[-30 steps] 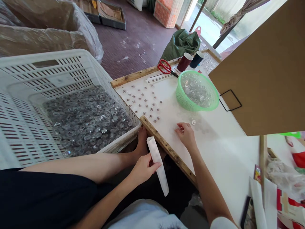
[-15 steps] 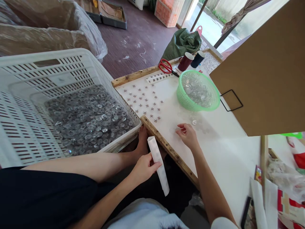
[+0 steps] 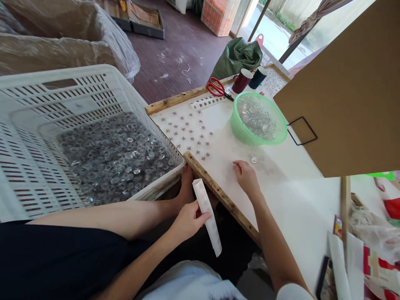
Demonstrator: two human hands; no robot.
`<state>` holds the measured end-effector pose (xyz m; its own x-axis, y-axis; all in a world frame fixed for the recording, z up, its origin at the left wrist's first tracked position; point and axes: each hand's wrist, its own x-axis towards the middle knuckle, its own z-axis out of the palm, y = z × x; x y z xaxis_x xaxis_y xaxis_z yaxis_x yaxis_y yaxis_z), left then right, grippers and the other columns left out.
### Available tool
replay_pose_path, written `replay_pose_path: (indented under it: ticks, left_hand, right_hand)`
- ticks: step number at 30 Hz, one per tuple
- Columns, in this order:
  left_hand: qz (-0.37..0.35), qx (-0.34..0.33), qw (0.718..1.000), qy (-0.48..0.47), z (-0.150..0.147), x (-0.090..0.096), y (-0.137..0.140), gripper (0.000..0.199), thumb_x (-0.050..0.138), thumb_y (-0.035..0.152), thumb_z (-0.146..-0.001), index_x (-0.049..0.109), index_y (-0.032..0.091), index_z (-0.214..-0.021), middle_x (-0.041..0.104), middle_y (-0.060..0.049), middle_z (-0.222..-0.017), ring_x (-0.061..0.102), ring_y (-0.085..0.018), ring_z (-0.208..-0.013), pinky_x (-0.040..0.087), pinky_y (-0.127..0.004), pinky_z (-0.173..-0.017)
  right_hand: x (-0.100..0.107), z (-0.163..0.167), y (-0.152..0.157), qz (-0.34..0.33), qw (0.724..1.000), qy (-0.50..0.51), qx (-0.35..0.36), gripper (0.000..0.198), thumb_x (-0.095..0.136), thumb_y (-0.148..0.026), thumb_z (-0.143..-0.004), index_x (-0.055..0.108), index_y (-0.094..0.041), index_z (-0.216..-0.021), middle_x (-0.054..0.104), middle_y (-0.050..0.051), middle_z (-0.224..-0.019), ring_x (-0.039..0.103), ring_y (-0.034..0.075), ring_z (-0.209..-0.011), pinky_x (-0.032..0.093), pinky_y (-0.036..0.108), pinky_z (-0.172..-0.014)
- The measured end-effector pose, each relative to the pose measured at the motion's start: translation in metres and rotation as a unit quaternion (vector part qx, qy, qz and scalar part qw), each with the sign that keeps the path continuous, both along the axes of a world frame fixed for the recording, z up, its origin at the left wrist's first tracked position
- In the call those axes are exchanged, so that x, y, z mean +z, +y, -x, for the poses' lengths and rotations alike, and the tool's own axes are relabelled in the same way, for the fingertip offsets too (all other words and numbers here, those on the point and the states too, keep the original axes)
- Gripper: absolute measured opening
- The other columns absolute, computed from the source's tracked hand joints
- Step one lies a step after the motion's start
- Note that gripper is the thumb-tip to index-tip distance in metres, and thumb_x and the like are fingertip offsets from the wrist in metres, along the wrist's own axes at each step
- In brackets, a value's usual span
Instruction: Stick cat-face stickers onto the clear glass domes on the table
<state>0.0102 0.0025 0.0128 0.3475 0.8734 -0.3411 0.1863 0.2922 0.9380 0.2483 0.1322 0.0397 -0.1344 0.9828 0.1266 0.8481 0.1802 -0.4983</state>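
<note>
Reading this as mid-work: one batch is lying spread out, far more is sitting heaped. The left hand (image 3: 186, 221) is clamping a folded white strip (image 3: 206, 212) about mid-length, thumb across the near face, other fingers going behind. The strip is hanging in front of the lap, just short of the table's wooden rail (image 3: 218, 189), not resting on anything visible. Its long axis is running away from the body and slightly left: far end is sticking out past those fingers and pointing toward the spread batch, near end is dropping back toward the lap and a bit right. Left of these fingers, past the shin, a white crate (image 3: 110, 71) is holding a deep layer of clear pieces (image 3: 121, 154), apparently loose stock. Over the white table (image 3: 296, 204), the right hand (image 3: 247, 177) is keeping thumb and fingertips close together; can't tell if anything is pinched or if they're touching the surface. One clear disc (image 3: 254, 160) is lying just beyond and right of them. Left and beyond, small patterned pieces (image 3: 189, 148) are lying in loose rows, seemingly the part done. Farther out, a green bowl (image 3: 240, 131) is holding another clear heap, which I'd count as left.
</note>
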Motion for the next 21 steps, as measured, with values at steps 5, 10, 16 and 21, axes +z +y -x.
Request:
replay_pose_path:
  ticks: [5,10,16,21]
  left_hand:
    - [0.012,0.005,1.0,-0.005,0.001,0.001,0.001,0.022,0.063,0.039,-0.08,0.062,0.017,-0.083,0.07,-0.005,-0.076,0.065,-0.021,-0.067,0.05,-0.03,-0.061]
    - [0.032,0.012,0.999,-0.015,0.0,0.002,0.001,0.023,0.063,0.04,-0.079,0.063,0.017,-0.084,0.071,-0.005,-0.077,0.066,-0.022,-0.068,0.051,-0.03,-0.062]
    - [0.029,-0.002,1.0,-0.012,0.0,-0.001,0.001,0.024,0.062,0.04,-0.081,0.062,0.017,-0.086,0.072,-0.006,-0.077,0.067,-0.022,-0.069,0.051,-0.03,-0.061]
    - [0.031,0.0,0.999,-0.014,0.002,-0.002,0.002,0.023,0.061,0.039,-0.082,0.062,0.017,-0.087,0.072,-0.005,-0.077,0.067,-0.021,-0.067,0.051,-0.031,-0.062]
  right_hand:
    - [-0.005,0.001,0.01,0.065,0.991,0.11,-0.046,0.029,0.048,-0.037,-0.087,0.065,-0.019,-0.103,0.07,0.007,-0.086,0.064,0.019,-0.068,0.052,0.034,-0.067]
    - [-0.003,-0.004,0.018,0.025,0.998,0.028,-0.059,0.029,0.057,-0.041,-0.082,0.07,-0.018,-0.096,0.066,0.009,-0.095,0.055,0.013,-0.055,0.051,0.035,-0.065]
    - [-0.006,-0.01,0.042,-0.059,0.989,-0.07,-0.115,0.029,0.051,-0.032,-0.086,0.068,-0.016,-0.104,0.062,0.015,-0.108,0.057,0.018,-0.064,0.047,0.037,-0.071]
    - [-0.016,-0.01,0.047,-0.059,0.989,-0.093,-0.1,0.026,0.04,-0.023,-0.09,0.066,-0.018,-0.094,0.063,0.014,-0.099,0.059,0.023,-0.08,0.044,0.036,-0.074]
